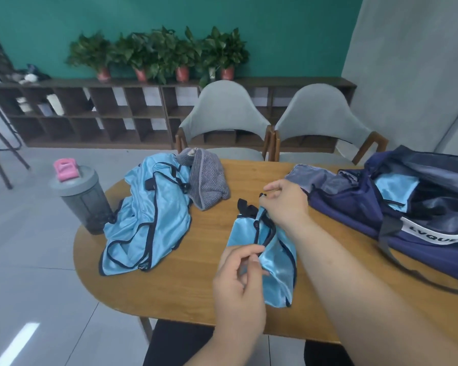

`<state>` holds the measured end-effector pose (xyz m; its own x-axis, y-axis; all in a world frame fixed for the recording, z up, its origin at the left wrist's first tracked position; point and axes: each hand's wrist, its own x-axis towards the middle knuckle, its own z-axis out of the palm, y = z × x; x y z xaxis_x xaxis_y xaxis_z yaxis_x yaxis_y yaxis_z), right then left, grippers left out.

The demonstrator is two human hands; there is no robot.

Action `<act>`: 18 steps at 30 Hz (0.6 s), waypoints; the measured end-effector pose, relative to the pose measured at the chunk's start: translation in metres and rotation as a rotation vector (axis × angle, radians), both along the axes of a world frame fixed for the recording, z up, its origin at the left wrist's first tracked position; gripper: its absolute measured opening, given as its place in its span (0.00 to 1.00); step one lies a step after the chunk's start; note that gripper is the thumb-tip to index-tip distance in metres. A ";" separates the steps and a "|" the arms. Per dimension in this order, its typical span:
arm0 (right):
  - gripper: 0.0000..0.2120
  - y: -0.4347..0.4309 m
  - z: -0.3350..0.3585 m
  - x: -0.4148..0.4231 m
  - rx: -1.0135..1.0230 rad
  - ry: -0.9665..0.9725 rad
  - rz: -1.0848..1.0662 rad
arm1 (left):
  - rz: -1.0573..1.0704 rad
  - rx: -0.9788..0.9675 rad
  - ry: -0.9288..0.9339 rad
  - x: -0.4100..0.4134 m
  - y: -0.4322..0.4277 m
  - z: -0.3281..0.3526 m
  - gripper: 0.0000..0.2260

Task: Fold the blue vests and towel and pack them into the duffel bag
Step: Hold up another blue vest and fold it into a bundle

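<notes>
Head view: a blue vest (275,265) is being folded, pinched by left hand (236,283) and right hand (286,204); duffel bag (354,207) likely next.

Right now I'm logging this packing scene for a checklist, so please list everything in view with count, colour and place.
shiny light-blue folded vest: one, table centre, held by both hands
heap of light-blue vests: count unclear, table's left part
striped grey towel: one, beside the heap, far edge
navy duffel bag: one, open, table's right
packed light-blue vest: one, inside the bag
grey shaker bottle: one, pink cap, table's left edge
oval wooden table: one, brown
grey padded chairs: two, behind the table
potted green plants: at least four, red pots, on the shelf
dark wooden cubby shelf: one, against the green wall
left hand: pinches the vest's near end
right hand: pinches its far end
</notes>
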<state>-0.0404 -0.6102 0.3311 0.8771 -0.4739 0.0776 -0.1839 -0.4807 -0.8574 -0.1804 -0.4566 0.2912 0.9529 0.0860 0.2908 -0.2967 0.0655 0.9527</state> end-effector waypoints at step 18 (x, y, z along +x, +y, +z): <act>0.20 0.048 -0.066 -0.081 -0.373 -0.041 0.292 | 0.150 0.820 0.004 0.041 0.073 -0.059 0.07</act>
<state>-0.1213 -0.5621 0.2653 0.9622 -0.1408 0.2332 0.0358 -0.7834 -0.6205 -0.1391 -0.3833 0.2319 0.9494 -0.0256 0.3131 -0.2436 -0.6892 0.6824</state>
